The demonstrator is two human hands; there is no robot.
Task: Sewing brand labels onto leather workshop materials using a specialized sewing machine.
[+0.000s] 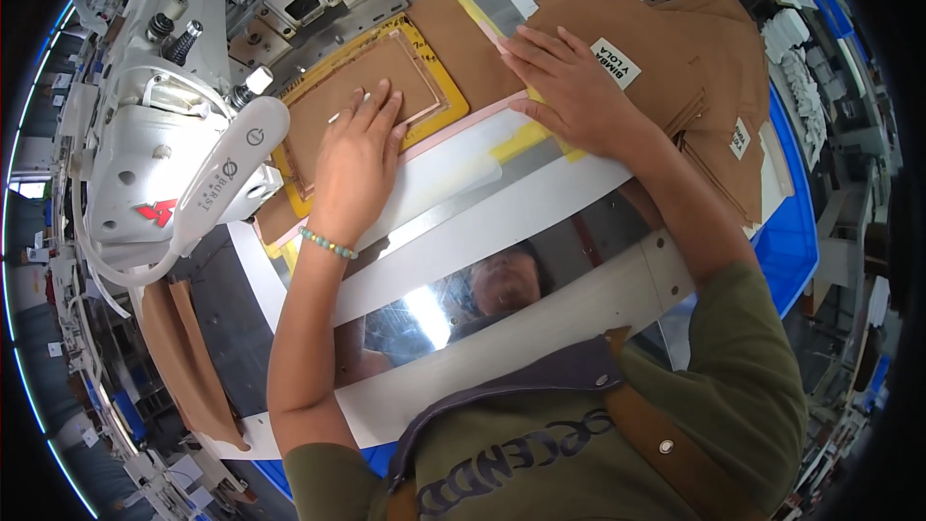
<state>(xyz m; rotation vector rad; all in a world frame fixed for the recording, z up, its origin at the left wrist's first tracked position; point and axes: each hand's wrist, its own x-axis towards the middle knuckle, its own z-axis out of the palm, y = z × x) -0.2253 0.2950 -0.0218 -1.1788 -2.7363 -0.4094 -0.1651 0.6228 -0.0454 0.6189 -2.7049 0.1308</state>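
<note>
My left hand (362,159) lies palm down, fingers stretched, on brown sheet material (338,101) inside a yellow rectangular frame (449,92). Short white pieces, perhaps one thin stick (335,118), show beside its fingers; whether the hand grips it, I cannot tell. My right hand (579,92) rests with fingers apart at the right end of the brown material, over a strip of yellow tape (468,2). Its palm hides part of the tape and the material's edge. A pale pink strip (463,125) runs along the near edge of the brown material.
A white sewing machine head (164,174) with a lamp arm (227,169) stands close on the left. Brown pieces with white labels (666,68) are piled at the right, near a blue bin (791,241). A shiny metal plate (453,309) lies before me. Folded brown material (188,367) hangs at lower left.
</note>
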